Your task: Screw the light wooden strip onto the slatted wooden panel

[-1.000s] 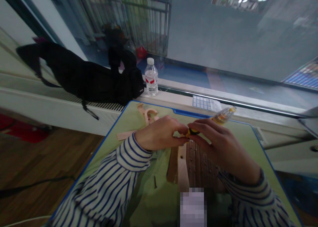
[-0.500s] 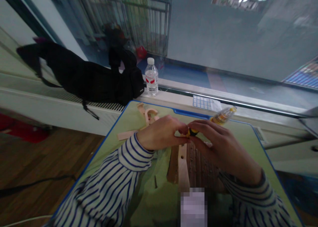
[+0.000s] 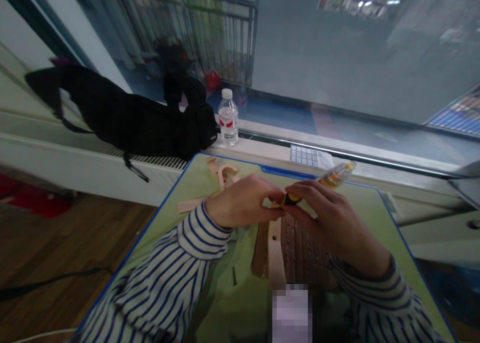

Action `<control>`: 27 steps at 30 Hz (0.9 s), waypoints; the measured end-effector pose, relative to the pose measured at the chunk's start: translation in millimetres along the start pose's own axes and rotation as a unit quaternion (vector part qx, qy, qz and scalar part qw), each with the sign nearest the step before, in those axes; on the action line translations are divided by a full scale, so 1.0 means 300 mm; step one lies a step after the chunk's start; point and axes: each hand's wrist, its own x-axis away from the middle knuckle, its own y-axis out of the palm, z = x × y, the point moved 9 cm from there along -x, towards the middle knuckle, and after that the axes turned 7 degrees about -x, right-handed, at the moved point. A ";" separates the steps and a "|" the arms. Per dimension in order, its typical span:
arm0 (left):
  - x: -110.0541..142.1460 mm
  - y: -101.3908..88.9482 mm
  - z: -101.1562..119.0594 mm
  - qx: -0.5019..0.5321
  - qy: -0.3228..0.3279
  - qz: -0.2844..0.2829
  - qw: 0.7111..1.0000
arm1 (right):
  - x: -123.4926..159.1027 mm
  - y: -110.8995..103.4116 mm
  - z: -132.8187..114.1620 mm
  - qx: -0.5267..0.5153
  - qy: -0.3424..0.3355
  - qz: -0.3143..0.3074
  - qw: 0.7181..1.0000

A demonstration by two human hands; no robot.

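A screwdriver with a clear yellow handle (image 3: 337, 175) slants up and to the right above the table. My right hand (image 3: 330, 218) is closed around its handle, near a black and yellow collar. Fingers of my left hand (image 3: 249, 200) pinch the front end of the tool; its tip is hidden by them. Below the hands, a pale wooden strip with a hole (image 3: 275, 255) lies on a brown ridged board (image 3: 300, 253), partly covered by my right hand. A loose screw (image 3: 234, 276) rests on the tabletop left of the board.
Light wooden pieces (image 3: 227, 175), one curved, lie at the back left of the green, blue-edged table (image 3: 210, 303). A water bottle (image 3: 228, 118) and a black bag (image 3: 138, 118) are on the sill behind. A blue-gridded sheet (image 3: 303, 155) is beside the window track.
Both hands stay nearly in place. The left fingers have slid slightly left and down along the screwdriver's front end, and a little more of its collar shows.
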 end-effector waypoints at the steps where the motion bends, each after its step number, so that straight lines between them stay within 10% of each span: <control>1: 0.000 -0.002 -0.004 0.002 -0.002 0.004 1.000 | 0.000 0.000 0.000 0.000 0.002 -0.001 1.000; 27: 0.003 -0.003 0.011 0.029 0.012 -0.010 0.999 | -0.002 0.004 -0.014 -0.024 -0.001 -0.012 1.000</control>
